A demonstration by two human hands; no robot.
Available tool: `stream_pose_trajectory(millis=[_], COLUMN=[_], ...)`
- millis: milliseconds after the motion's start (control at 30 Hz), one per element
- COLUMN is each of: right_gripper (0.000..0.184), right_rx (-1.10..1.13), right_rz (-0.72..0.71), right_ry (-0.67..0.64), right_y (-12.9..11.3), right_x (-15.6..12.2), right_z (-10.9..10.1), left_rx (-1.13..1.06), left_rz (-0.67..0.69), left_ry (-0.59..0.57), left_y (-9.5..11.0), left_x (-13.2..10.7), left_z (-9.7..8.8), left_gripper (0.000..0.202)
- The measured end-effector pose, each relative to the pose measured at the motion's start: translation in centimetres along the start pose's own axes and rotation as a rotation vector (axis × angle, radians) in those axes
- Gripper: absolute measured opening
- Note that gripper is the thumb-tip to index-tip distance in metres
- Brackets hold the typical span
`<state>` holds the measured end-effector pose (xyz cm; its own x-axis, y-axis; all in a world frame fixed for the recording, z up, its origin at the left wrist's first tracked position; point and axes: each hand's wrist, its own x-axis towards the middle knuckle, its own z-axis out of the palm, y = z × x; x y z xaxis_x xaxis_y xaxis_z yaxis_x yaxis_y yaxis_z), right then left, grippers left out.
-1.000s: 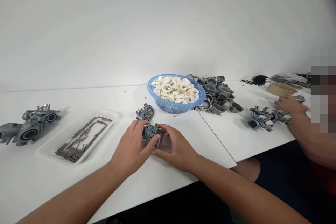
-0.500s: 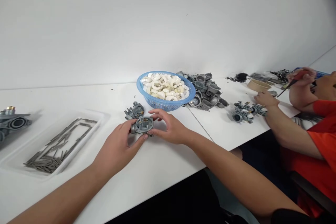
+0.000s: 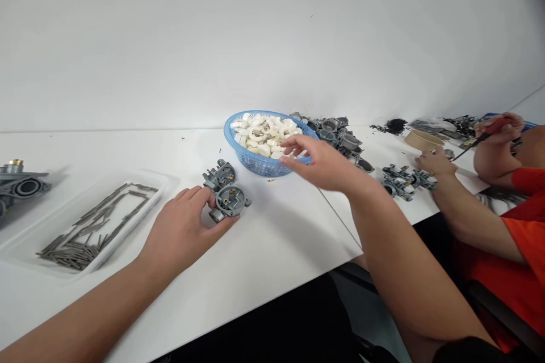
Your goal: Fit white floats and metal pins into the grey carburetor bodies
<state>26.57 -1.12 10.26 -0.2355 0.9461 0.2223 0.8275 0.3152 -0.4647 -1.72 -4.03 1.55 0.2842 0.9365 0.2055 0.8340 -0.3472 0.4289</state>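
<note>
I see a carburettor body [image 3: 230,199] of dull grey cast metal with brass spots; the basket [image 3: 255,165] is blue meshed plastic, its rings [image 3: 264,136] glossy white plastic; the desk [image 3: 276,244] is smooth, matt white.

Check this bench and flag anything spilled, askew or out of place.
One small loose piece lies on the white table just in front of the blue basket, outside any container. Nothing else looks spilled or damaged, including the carburetor body in the left hand.

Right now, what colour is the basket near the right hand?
The basket is blue, holding white plastic parts; the head view shows it clearly.
</note>
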Motion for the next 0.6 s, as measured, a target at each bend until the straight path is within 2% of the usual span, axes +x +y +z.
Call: stream_pose_trajectory(millis=[100, 133, 200, 300, 500, 600], right_gripper=[0.018, 0.016, 0.025, 0.029, 0.004, 0.024], right_rx=[-0.246, -0.293, -0.313, -0.261, 0.004, 0.02], right_rz=[0.275, 0.328, 0.382, 0.393, 0.347, 0.345], right_ry=[-0.103, -0.152, -0.205, -0.206, -0.179, -0.105], right_y=[-0.3, -0.3, -0.2, 0.5, 2.5, 3.2], right_x=[2.8, 3.6, 4.6, 5.1, 5.0, 4.8], right_z=[-1.4, -1.4, -1.0, -0.4, -0.1, 0.3], left_rx=[0.016, 0.022, 0.03, 0.032, 0.034, 0.024], left_rz=[0.022, 0.013, -0.045, -0.147, -0.143, -0.076], left_ry=[0.019, 0.01, -0.038, -0.13, -0.15, -0.107], left_y=[0.0, -0.1, -0.1, -0.1, -0.2, -0.5], left_x=[0.0, 0.0, -0.1, -0.2, 0.0, 0.0], left_z=[0.2, 0.2, 0.1, -0.2, -0.6, -0.4], left_gripper=[0.044, 0.046, 0.051, 0.06, 0.061, 0.057])
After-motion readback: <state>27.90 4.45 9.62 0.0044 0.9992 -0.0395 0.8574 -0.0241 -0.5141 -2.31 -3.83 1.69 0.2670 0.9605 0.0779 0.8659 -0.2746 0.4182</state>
